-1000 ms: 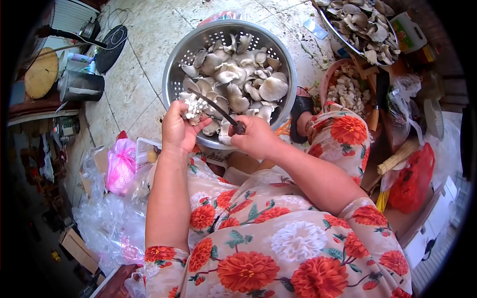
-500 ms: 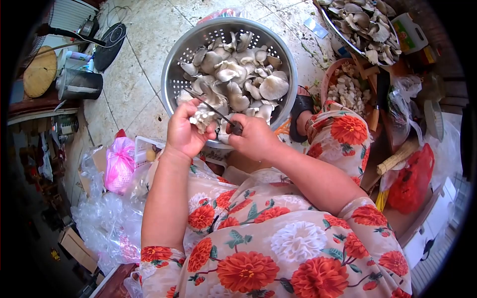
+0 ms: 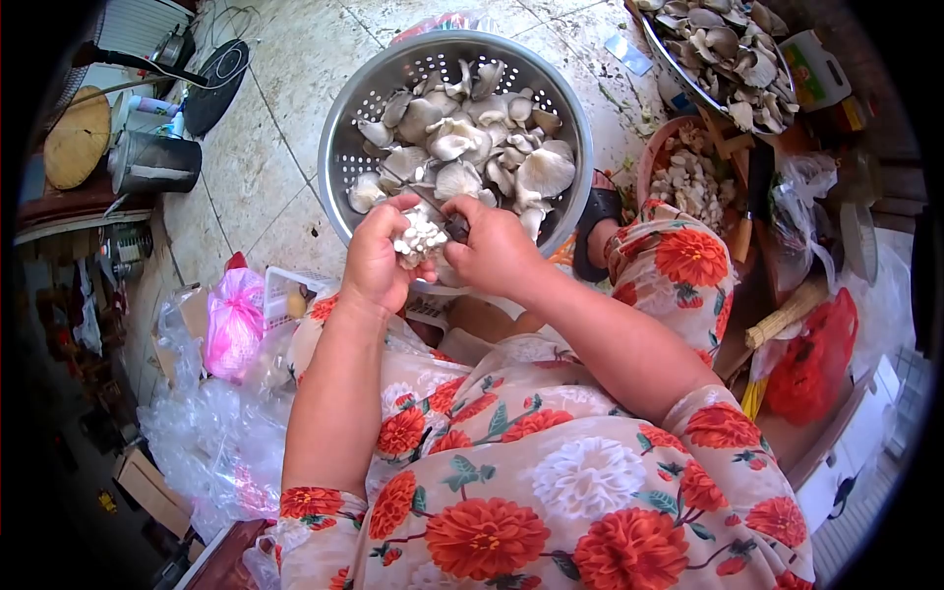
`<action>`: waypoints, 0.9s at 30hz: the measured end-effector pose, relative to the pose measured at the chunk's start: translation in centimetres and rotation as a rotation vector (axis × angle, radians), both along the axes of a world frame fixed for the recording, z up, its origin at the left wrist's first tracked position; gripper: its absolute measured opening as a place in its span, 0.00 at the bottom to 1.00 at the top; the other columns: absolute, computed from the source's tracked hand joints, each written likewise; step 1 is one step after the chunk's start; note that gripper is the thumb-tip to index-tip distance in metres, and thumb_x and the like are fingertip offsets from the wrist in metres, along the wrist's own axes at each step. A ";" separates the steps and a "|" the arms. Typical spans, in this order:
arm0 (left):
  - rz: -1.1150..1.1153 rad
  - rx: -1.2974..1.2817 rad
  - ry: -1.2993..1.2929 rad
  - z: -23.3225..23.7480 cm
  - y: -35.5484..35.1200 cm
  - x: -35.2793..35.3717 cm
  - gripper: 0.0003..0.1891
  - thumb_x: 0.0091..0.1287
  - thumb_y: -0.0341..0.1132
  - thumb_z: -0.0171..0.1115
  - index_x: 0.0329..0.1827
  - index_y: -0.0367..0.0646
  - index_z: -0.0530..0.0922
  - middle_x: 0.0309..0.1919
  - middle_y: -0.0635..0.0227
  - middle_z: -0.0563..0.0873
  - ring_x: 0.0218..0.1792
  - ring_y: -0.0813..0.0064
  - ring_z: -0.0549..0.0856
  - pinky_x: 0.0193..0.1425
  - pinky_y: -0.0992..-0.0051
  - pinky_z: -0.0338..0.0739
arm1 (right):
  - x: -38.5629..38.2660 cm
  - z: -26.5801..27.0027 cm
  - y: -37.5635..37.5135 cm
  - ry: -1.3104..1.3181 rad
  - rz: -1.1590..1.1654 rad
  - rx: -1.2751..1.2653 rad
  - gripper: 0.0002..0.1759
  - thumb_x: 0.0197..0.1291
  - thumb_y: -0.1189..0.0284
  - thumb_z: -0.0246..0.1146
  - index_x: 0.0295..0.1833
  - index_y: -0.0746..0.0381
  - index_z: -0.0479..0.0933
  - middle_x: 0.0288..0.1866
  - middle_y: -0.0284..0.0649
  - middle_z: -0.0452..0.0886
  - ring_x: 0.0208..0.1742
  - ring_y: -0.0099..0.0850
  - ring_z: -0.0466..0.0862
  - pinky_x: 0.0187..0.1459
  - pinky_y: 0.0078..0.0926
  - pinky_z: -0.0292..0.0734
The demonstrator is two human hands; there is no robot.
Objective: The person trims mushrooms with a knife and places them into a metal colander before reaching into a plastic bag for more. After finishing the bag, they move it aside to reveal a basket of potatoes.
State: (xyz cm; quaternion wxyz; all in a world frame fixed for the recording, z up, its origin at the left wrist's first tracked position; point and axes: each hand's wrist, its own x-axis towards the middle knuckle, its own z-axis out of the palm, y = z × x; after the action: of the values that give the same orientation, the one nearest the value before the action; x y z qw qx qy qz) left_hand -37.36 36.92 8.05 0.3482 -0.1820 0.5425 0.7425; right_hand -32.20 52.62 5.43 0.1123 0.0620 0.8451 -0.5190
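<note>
My left hand (image 3: 374,261) is closed around a clump of oyster mushroom (image 3: 421,236), its knobbly white side turned up. My right hand (image 3: 500,251) grips a small knife (image 3: 456,228) by its dark handle; the thin blade points up and left, just above the clump. Both hands are close together over the near rim of a perforated metal colander (image 3: 334,128). Grey oyster mushrooms (image 3: 472,138) fill much of the colander. Fingers partly hide the clump's underside.
Right of the colander, a pink basin (image 3: 649,157) holds pale mushroom pieces, with a larger bowl of oyster mushrooms (image 3: 723,44) behind it. A red plastic bag (image 3: 814,364) lies at right. Left are a pink bag (image 3: 234,324) and clear plastic (image 3: 216,442).
The clump has turned, showing more of its white knobbly side, and grey caps no longer stick up from my left hand. My right hand and the knife have shifted slightly left and closer.
</note>
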 end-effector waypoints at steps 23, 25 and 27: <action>-0.489 0.279 0.415 8.1 13.1 2.1 0.31 0.67 0.35 0.57 0.72 0.39 0.59 0.60 0.52 0.76 0.49 0.62 0.85 0.47 0.70 0.84 | 11.0 10.8 2.2 0.564 0.119 -0.381 0.18 0.48 0.76 0.63 0.48 0.59 0.72 0.35 0.46 0.80 0.37 0.46 0.83 0.37 0.38 0.78; -0.445 0.214 0.475 7.8 12.9 2.4 0.30 0.66 0.33 0.57 0.71 0.39 0.61 0.59 0.52 0.77 0.47 0.63 0.86 0.46 0.71 0.84 | 11.9 10.8 2.3 0.570 0.140 -0.393 0.19 0.47 0.76 0.63 0.48 0.59 0.71 0.35 0.45 0.79 0.38 0.46 0.83 0.37 0.38 0.78; -0.358 0.175 0.419 7.2 9.8 2.1 0.27 0.65 0.31 0.58 0.68 0.38 0.65 0.56 0.52 0.79 0.45 0.65 0.86 0.45 0.71 0.84 | 12.8 10.9 2.4 0.562 0.153 -0.361 0.19 0.47 0.75 0.63 0.47 0.59 0.72 0.34 0.45 0.80 0.38 0.45 0.83 0.37 0.38 0.78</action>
State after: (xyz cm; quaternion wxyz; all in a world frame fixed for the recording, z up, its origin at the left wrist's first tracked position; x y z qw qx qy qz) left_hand -35.22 46.76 15.25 0.3685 0.1051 0.5599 0.7347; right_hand -19.39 55.03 16.38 -0.0774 -0.1680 0.7397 -0.6471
